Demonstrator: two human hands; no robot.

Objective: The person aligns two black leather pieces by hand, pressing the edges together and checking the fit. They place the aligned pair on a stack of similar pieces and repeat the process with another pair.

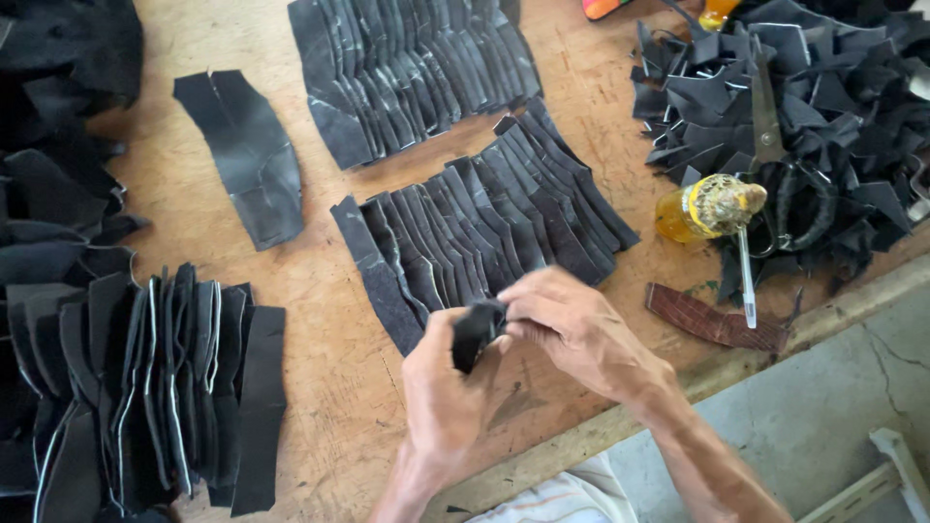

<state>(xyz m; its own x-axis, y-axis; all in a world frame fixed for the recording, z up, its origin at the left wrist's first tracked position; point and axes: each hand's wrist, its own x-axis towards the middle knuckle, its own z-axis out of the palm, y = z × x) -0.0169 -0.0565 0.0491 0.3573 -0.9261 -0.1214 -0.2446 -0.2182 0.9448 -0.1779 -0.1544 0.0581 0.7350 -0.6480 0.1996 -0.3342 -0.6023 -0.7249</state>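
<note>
I see two bare hands meeting at six o'clock over a wooden table (pixel 329 387). The left hand (pixel 441 387) and right hand (pixel 572 324) both pinch closed on one small black leather piece (pixel 477 334). Three fanned rows of black pieces lie at twelve (pixel 407 73), centre (pixel 484 218) and eight o'clock (pixel 155 387). One single piece (pixel 247 155) sits at ten. At two, one scrap heap (pixel 804 116), one pair of scissors (pixel 770 136) and one amber glue bottle (pixel 702 208).
</note>
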